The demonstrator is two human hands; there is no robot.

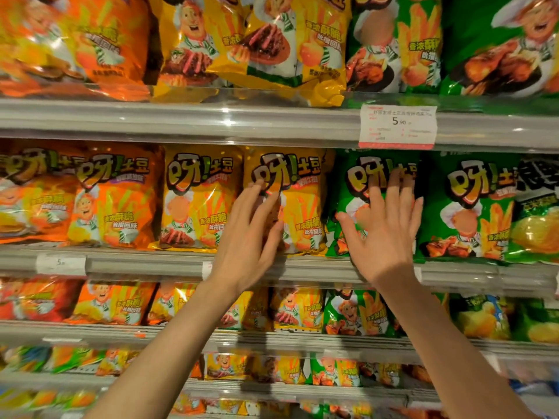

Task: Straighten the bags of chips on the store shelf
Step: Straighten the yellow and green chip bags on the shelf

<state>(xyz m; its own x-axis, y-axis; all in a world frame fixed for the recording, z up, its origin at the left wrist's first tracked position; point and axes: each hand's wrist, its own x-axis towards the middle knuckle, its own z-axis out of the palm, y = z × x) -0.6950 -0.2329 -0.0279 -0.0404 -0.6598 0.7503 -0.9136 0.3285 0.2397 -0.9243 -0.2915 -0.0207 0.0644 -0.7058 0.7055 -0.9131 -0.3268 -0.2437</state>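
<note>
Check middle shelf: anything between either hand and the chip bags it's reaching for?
Nothing visible. The left hand lies open over the front of the yellow bag, the right hand open over the green bag. Contact can't be confirmed.

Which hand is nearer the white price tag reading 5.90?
Right. The right hand lies spread on a green bag just below the price tag; the left hand is lower and further left.

Left hand (248, 237) and right hand (385, 228) raised, fingers straight, spread.
</note>
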